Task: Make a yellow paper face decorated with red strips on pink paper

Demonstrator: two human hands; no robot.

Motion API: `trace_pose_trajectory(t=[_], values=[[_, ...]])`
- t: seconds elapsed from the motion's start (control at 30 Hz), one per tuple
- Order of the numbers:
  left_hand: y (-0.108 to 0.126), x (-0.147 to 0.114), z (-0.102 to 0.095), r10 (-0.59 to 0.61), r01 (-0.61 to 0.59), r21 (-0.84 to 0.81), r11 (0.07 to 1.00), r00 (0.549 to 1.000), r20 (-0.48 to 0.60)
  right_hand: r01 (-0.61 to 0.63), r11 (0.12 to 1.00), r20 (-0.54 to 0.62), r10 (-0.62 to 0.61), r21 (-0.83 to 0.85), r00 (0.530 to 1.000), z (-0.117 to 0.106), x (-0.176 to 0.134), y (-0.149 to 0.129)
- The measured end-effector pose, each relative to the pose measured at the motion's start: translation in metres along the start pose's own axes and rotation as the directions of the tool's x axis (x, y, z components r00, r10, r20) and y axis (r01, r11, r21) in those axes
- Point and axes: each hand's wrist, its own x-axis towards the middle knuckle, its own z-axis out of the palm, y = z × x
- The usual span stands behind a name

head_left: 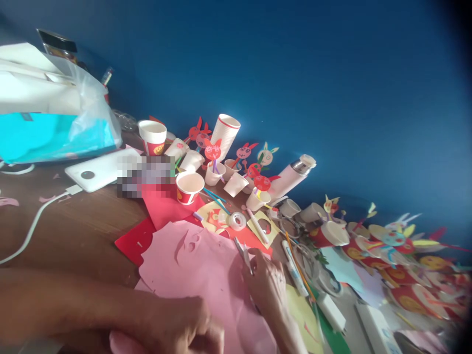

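From where I sit, through the head view, I have the pink paper [210,280] lying at the near middle of the worktop [92,221], its upper-left edge wavy and a few openings cut through it near the top. My right hand [267,280] is at the sheet's right side, its grip narrow and closed around scissors [243,254], whose blades point up and away over the paper. My left hand [195,324] comes in low from the left and sits over the sheet's near part with the fingers curled; I cannot tell whether that grip pinches the paper or merely rests there.

Just beyond the pink sheet I see red paper [167,206], and a roll of clear tape [238,221] beside a pink marker [258,227]. A red-and-white paper cup [190,187] stands at the red paper. Farther back, small white cups carry red rabbit-faced figures, near a tall stack of cups [225,135] and a tilted pink flask [289,179]. To the left, a white device [98,172] is plugged to a cable [31,236].
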Motion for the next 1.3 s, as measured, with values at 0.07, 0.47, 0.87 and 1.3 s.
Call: trace_pose_trajectory(t=[0.07,0.47,0.87,1.3], values=[[0.015,0.001,-0.016,0.006,0.007,0.090,0.996,0.989,-0.149,-0.023,1.000,-0.019,0.023,-0.012,1.000,-0.008,0.005,0.018],[0.047,0.010,-0.088,0.104,0.028,0.179,0.984,0.722,-0.684,0.232,0.973,0.001,-0.232,-0.013,0.973,0.002,0.008,0.000],[0.024,0.015,-0.080,0.595,-0.041,0.745,0.666,0.631,-0.498,0.095,0.829,0.068,-0.158,0.551,0.985,-0.031,0.011,-0.044],[0.045,0.009,-0.117,0.210,-0.395,0.031,0.918,0.420,-0.883,-0.026,0.593,0.039,-0.009,0.805,0.999,-0.036,0.037,-0.018]])
